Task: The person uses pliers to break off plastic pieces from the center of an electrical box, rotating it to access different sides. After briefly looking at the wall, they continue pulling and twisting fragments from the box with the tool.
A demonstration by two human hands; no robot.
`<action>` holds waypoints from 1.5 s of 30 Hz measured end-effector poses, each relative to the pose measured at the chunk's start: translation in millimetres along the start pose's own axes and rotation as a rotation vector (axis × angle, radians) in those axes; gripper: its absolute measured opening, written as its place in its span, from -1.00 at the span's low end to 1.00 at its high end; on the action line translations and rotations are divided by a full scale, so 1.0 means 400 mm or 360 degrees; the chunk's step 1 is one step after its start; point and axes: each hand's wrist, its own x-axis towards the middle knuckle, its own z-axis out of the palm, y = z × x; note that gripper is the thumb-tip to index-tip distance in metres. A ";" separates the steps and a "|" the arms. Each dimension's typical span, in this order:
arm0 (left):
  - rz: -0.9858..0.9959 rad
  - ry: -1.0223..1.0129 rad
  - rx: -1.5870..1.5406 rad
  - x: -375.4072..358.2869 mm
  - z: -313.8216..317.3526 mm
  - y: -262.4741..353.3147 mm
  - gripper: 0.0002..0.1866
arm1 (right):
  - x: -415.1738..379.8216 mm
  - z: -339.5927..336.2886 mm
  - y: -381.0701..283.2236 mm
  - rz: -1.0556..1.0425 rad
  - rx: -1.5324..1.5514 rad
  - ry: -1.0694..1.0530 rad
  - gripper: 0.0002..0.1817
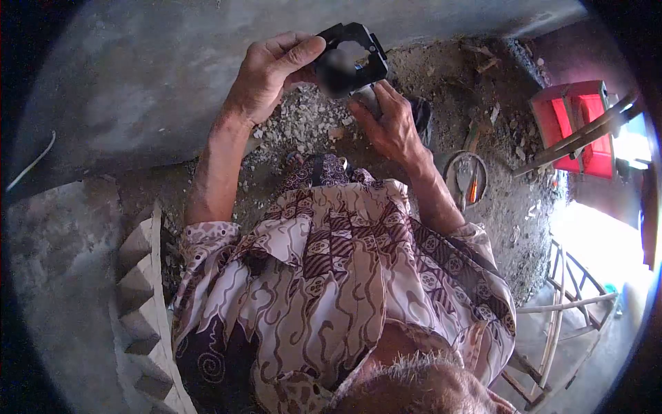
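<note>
A black frame-like device [376, 62] with a round opening is held up at the top centre. My left hand [276, 72] grips its left side, thumb over the edge and fingers closed. From the lower right, my right hand [393, 124] has its fingers closed around a grey part [367, 101] just beneath the frame. A blurred dark patch hides part of the opening. Both forearms reach forward from patterned sleeves.
Pale rubble [303, 124] lies on the ground below the hands. A hoop-shaped item [449, 169] with an orange-handled tool [473, 190] is right. Further right are a red slatted object [592, 127] and wooden poles [555, 324]. A zigzag-edged piece [157, 276] stands left.
</note>
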 end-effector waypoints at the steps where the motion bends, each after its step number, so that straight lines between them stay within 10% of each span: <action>1: 0.0000 0.0002 0.0011 -0.001 0.002 0.003 -0.58 | 0.000 0.002 -0.001 0.0000 0.0003 0.0000 -0.60; 45: -0.0255 0.0060 -0.0180 0.008 -0.028 -0.014 -0.63 | -0.021 0.023 0.004 0.0191 0.0369 -0.0167 -0.61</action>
